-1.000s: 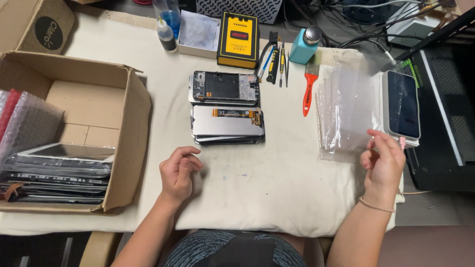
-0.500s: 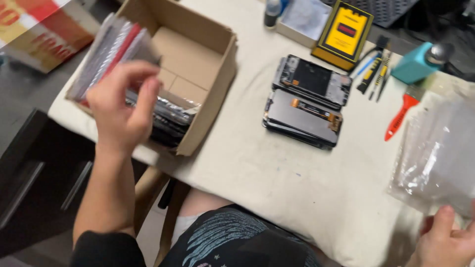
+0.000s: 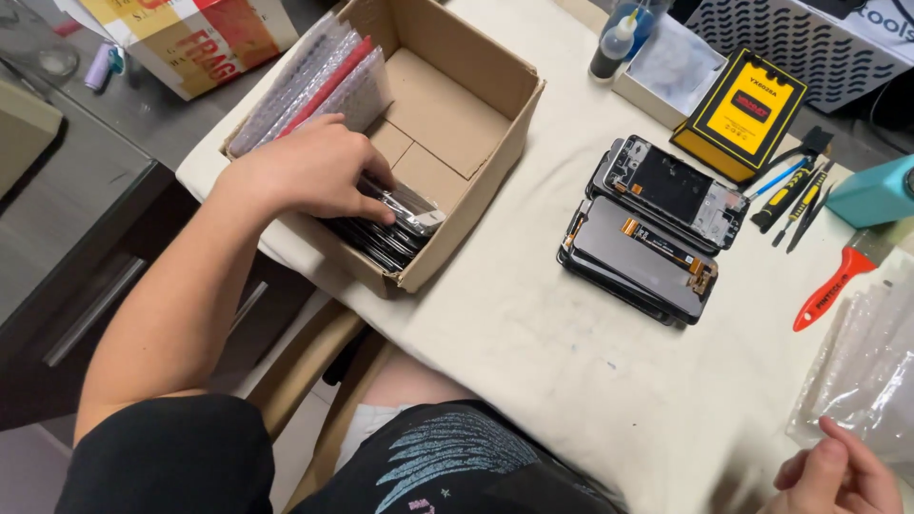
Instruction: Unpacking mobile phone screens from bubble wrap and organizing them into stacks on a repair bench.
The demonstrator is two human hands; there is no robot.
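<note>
Inside cardboard box [image 3: 457, 114], left hand [image 3: 305, 176] gripping top phone screen [image 3: 405, 209] of stack; right hand [image 3: 838, 481] pinching clear plastic bag [image 3: 871, 371] at table [image 3: 533, 352] edge.

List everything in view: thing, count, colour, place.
cardboard box: one, brown, open, left end of the table
phone screens: a stack, dark, inside the box's near corner
bubble bags: several, clear and red, upright in the box's far side
screen assemblies: two piles, black, mid-table
yellow case: one, yellow and black, behind the piles
bottle: one, dark with pale cap, far edge
hand tools: a few, black, yellow and blue, right of the piles
red tool: one, red, right side
plastic sleeves: clear, count unclear, right edge
table: one, cream cover
left hand: on the stack in the box
right hand: lower right, at the sleeves
</note>
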